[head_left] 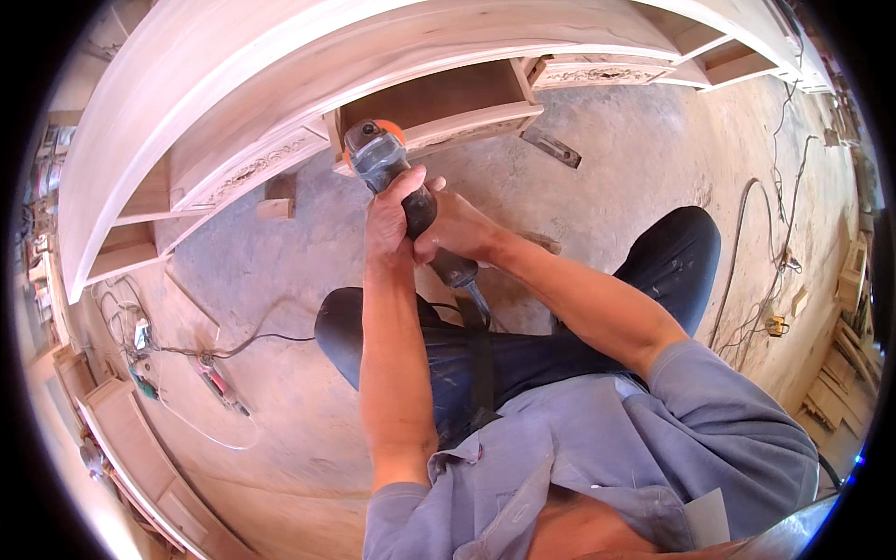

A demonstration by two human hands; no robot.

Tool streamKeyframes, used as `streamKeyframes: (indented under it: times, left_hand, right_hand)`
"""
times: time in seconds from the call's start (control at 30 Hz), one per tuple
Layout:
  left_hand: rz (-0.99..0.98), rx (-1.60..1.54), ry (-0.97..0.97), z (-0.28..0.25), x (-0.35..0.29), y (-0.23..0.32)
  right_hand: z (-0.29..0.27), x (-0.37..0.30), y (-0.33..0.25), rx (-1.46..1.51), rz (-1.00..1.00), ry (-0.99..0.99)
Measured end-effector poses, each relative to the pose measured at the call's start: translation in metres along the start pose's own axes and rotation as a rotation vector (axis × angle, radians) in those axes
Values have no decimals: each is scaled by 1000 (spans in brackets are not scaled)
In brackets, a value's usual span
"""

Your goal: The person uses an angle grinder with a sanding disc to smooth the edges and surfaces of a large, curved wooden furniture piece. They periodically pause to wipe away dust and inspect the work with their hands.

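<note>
Both my hands are wrapped round a dark angle grinder (375, 157) with an orange disc (392, 131) at its head. My left hand (388, 219) is closed on the body just behind the head. Further back, my right hand (455, 222) grips the same body, its fingers partly hidden. The disc is at the left end of a pulled-out wooden drawer (481, 129); whether it touches the wood I cannot tell. That drawer belongs to a long pale wooden cabinet (308, 103) with carved drawer fronts.
A wood block (276, 207) and a flat slotted metal-looking piece (553, 147) lie on the concrete floor. Cables (261, 338) run past my left knee, near a red-and-grey power tool (224, 387). More cords (747, 243) lie at the right, and scrap boards (840, 373) are stacked there.
</note>
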State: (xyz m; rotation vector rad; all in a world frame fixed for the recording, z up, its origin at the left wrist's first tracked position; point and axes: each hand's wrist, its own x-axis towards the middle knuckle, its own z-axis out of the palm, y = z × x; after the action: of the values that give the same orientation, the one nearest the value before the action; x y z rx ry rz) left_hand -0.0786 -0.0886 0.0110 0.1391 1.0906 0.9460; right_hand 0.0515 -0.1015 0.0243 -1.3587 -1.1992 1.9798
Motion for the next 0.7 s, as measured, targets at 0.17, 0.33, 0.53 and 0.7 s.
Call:
streamKeyframes:
  times: [0.17, 0.33, 0.53, 0.7]
  left_hand:
    - [22, 88, -92, 39, 12, -42]
    - [-26, 157, -192, 71, 22, -64]
    - [-9, -62, -6, 14, -2, -20]
    - [33, 174, -148, 64, 32, -60]
  right_hand:
    - [-40, -32, 16, -143, 43, 208]
    - [-64, -59, 18, 154, 110, 243]
    - [-16, -18, 5, -43, -28, 36]
    - [-67, -49, 16, -63, 197, 301]
